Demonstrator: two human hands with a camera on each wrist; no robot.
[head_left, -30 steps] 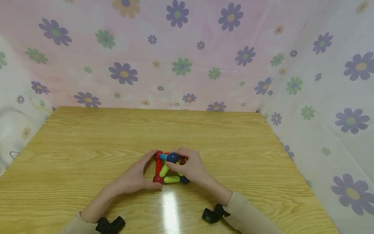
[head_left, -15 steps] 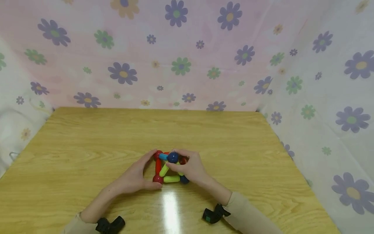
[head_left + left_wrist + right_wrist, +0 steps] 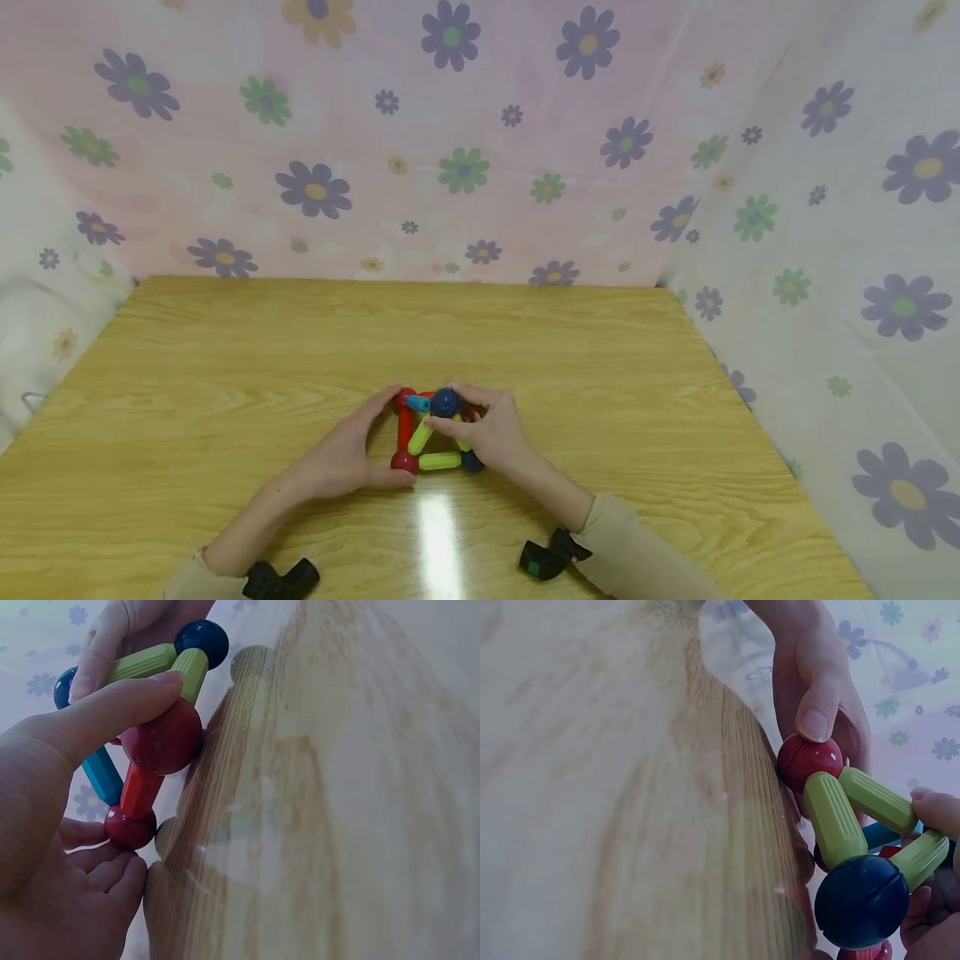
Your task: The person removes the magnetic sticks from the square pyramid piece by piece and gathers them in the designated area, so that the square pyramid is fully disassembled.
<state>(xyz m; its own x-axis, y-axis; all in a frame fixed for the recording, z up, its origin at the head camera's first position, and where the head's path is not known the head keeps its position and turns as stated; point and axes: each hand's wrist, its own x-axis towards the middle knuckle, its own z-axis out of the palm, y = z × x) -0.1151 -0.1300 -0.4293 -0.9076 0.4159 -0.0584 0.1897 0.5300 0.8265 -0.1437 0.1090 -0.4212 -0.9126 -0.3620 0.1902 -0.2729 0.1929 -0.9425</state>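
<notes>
A frame of magnetic sticks and balls stands on the table between the hands. My left hand (image 3: 337, 462) grips its left side, the thumb on the near red ball (image 3: 163, 739) and fingers at the far red ball (image 3: 130, 827). A red stick (image 3: 405, 429) joins these balls. My right hand (image 3: 501, 429) pinches the raised dark blue ball (image 3: 446, 402) between thumb and fingers. The end of a blue stick (image 3: 417, 404) shows beside that ball, seemingly slightly apart. Yellow-green sticks (image 3: 834, 817) run to another dark blue ball (image 3: 861, 901). The right hand partly hides the frame's right side.
The wooden table (image 3: 262, 350) reaches back to a flower-patterned cloth (image 3: 465, 125), which also hangs at the sides. Black devices are worn on the left wrist (image 3: 281, 579) and the right wrist (image 3: 553, 554).
The raised blue ball has shifted slightly right with my right hand. The blue stick's end now shows beside it. My left hand keeps its hold on the red balls.
</notes>
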